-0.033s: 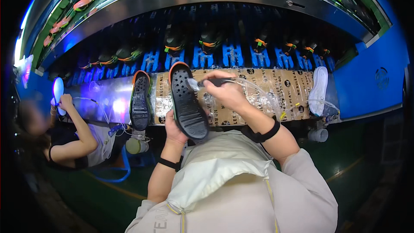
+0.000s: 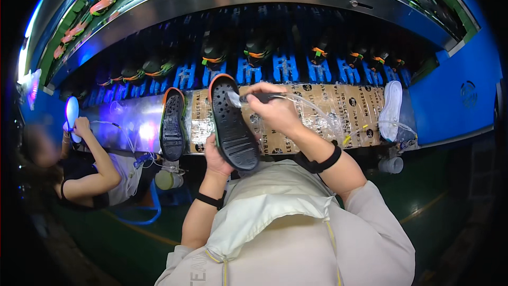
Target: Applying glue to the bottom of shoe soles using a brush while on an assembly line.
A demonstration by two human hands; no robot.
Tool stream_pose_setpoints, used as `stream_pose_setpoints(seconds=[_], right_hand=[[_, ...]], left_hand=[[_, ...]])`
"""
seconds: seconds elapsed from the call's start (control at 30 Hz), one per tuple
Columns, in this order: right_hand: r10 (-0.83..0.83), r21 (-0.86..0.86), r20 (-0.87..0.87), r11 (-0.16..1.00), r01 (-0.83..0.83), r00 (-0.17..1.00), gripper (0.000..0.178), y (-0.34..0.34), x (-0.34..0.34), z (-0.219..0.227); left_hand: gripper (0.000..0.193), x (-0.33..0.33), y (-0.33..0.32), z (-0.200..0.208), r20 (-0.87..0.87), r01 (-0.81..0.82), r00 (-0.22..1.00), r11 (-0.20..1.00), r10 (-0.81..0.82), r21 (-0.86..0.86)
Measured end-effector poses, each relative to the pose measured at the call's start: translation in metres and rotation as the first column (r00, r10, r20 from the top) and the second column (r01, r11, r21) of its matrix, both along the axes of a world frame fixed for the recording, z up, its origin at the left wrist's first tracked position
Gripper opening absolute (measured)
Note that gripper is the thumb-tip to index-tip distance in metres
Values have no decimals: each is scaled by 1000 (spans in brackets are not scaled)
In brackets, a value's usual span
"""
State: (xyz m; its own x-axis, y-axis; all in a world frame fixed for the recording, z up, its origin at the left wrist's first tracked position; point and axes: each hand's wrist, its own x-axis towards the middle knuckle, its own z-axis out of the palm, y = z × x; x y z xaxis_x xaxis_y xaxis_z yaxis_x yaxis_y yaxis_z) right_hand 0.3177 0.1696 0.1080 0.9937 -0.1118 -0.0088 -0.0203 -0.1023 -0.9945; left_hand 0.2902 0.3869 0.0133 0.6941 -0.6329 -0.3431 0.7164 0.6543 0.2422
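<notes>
My left hand (image 2: 216, 158) grips the edge of a black shoe sole (image 2: 233, 133) near its heel end. The sole is tilted, its inner side up, with round holes in the forefoot, ribs toward the heel and an orange rim at the toe. My right hand (image 2: 276, 112) is closed around the dark handle of a brush (image 2: 260, 97). The brush's pale bristles lie against the holed forefoot. A thin clear tube (image 2: 312, 107) runs from the handle to the right. Left of my hands, a second black sole (image 2: 172, 127) lies on the bench.
Printed cardboard (image 2: 328, 116) covers part of the metal bench (image 2: 116, 108). A white sole (image 2: 390, 111) lies at the right end. Dark shoes on blue holders (image 2: 286, 69) line the back. At left, a co-worker's hands (image 2: 80, 126) hold a white sole. A cup (image 2: 390, 165) hangs below the bench.
The brush has shifted slightly left and up on the forefoot, along with my right hand. The sole in my left hand has turned and shifted a little.
</notes>
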Motion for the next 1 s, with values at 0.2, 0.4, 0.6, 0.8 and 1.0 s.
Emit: stream_pose_setpoints(seconds=[0.2, 0.4, 0.6, 0.8, 1.0], right_hand=[[-98, -127, 431, 978, 168, 897, 19, 25, 8, 5], [502, -624, -44, 661, -416, 864, 16, 12, -34, 43], [220, -425, 183, 897, -125, 958, 23, 5, -26, 59], [80, -327, 693, 921, 214, 717, 27, 22, 3, 23], [-31, 4, 596, 999, 36, 802, 23, 14, 4, 17]], left_hand=[[68, -4, -30, 7, 159, -110, 982, 991, 97, 71], [64, 6, -25, -11, 292, -166, 944, 986, 150, 32], [69, -4, -30, 3, 222, -187, 961, 979, 166, 78], [70, -10, -31, 11, 206, -191, 966, 968, 155, 165], [72, -4, -32, 22, 254, -212, 950, 972, 181, 99]])
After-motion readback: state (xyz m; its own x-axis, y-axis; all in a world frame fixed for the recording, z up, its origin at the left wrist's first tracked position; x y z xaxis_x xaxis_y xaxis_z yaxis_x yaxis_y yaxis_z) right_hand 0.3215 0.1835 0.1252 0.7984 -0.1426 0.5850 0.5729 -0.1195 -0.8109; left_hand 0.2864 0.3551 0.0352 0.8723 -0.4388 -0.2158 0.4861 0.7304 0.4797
